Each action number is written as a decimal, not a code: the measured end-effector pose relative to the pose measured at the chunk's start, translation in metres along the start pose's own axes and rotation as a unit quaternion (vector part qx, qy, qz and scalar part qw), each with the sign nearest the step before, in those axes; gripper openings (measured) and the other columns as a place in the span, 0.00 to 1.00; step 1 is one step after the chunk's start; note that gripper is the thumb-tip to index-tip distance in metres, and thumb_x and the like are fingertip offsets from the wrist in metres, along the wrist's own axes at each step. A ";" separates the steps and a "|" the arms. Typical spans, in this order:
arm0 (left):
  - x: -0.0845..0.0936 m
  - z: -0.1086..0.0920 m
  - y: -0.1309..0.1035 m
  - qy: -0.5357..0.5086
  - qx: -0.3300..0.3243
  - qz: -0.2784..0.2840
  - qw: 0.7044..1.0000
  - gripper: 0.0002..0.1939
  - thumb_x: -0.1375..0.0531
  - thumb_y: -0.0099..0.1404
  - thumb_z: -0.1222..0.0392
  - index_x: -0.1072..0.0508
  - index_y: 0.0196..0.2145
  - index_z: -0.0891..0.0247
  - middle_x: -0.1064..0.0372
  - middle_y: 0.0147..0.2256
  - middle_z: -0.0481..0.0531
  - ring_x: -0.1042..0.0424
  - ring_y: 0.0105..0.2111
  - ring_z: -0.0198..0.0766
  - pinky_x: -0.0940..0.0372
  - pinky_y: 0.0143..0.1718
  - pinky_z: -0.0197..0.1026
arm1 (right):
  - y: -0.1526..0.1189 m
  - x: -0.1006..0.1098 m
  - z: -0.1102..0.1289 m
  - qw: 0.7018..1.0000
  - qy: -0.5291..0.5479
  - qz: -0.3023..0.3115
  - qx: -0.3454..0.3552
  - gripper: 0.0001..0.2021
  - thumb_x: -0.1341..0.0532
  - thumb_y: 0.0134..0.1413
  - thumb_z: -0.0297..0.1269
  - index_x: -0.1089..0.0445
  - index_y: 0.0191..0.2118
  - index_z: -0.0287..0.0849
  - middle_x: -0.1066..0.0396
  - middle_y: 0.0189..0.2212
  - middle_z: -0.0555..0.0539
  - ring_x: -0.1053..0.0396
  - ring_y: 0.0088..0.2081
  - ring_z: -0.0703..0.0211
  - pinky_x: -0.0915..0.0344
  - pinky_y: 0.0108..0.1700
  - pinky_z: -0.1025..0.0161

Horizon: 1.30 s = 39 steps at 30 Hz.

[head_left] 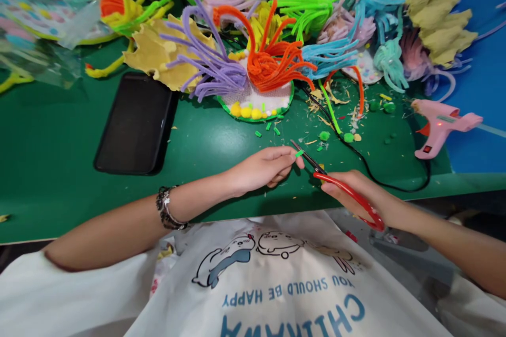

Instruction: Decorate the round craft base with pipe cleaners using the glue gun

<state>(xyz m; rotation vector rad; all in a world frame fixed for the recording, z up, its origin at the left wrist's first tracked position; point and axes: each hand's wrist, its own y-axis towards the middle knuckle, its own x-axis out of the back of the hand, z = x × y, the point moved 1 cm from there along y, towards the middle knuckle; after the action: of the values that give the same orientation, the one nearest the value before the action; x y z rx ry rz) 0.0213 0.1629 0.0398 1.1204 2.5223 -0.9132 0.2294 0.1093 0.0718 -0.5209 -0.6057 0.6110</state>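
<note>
Between thumb and fingertips, my left hand pinches a short bright-green piece of pipe cleaner. My right hand is wrapped round the red handles of a pair of scissors, whose dark blades point up and left, right at the green piece. Whether the blades touch it I cannot tell. Just beyond lies a round decorated pad with a green edge and yellow pompoms. Purple pipe cleaners and an orange pipe-cleaner bundle rest over it. Several small green snippets are scattered nearby.
A black phone lies on the green table at left. To the right is a pink glue gun, with a black cord curving near my right hand. Blue bundles, green pompoms and yellow crinkled paper crowd the back.
</note>
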 end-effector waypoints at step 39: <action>0.001 0.000 0.000 0.020 -0.059 -0.007 0.998 0.13 0.50 0.74 0.58 0.32 0.33 0.64 0.55 0.17 0.38 0.58 0.18 0.28 0.58 0.19 0.31 | 0.004 -0.002 0.005 0.997 0.019 -0.046 0.053 0.30 0.49 0.58 0.69 0.51 0.23 0.46 0.51 0.18 0.55 0.54 0.22 0.68 0.56 0.23 0.65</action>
<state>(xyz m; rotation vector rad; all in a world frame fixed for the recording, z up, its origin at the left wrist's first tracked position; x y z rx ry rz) 0.0202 0.1636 0.0394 1.0972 2.5816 -0.7398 0.2235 0.1121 0.0722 -0.4029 -0.5557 0.5419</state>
